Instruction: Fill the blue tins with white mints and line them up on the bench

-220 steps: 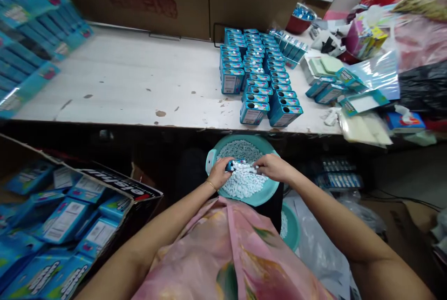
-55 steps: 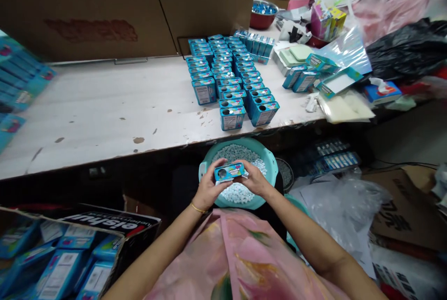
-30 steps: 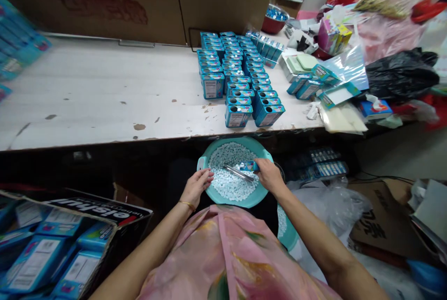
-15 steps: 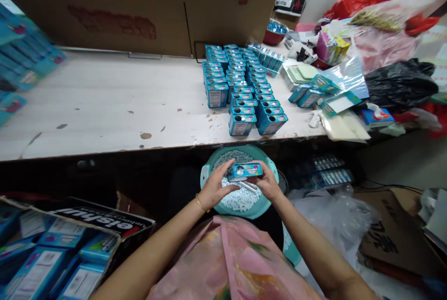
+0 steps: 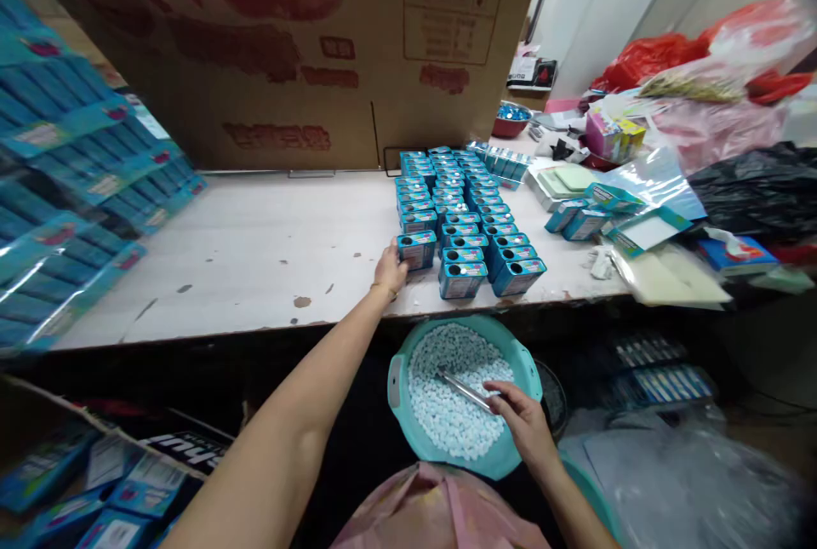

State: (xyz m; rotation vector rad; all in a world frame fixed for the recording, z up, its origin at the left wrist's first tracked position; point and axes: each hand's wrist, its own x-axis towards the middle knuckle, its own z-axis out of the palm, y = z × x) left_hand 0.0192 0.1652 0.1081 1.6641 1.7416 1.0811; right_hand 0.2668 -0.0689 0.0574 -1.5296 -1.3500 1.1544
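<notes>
At the near end of the rows on the table, my left hand (image 5: 391, 270) is closed on the left side of a small blue tin (image 5: 416, 251) that stands upright. Its fingers are partly hidden behind the tin. Low in front of me is a turquoise basin (image 5: 400, 413) full of small pale-blue candies (image 5: 459, 426). A shiny metal scoop (image 5: 463, 390) lies slantwise across the candies, and my right hand (image 5: 520, 417) has its fingertips on the scoop's near end. Several blue tins (image 5: 463, 272) with dark round openings on top stand in close rows beside my left hand.
A big cardboard box (image 5: 287, 64) stands at the back of the white table (image 5: 255, 251). Wrapped blue packs (image 5: 77, 149) are stacked at left. Flattened packaging (image 5: 664, 277), a black bag (image 5: 759, 200) and red bags (image 5: 664, 55) crowd the right. A carton of blue boxes (image 5: 128, 481) sits lower left.
Both hands held a blue tin over the basin earlier. My left hand has carried it forward to the table beside the rows, while my right hand has dropped to the scoop.
</notes>
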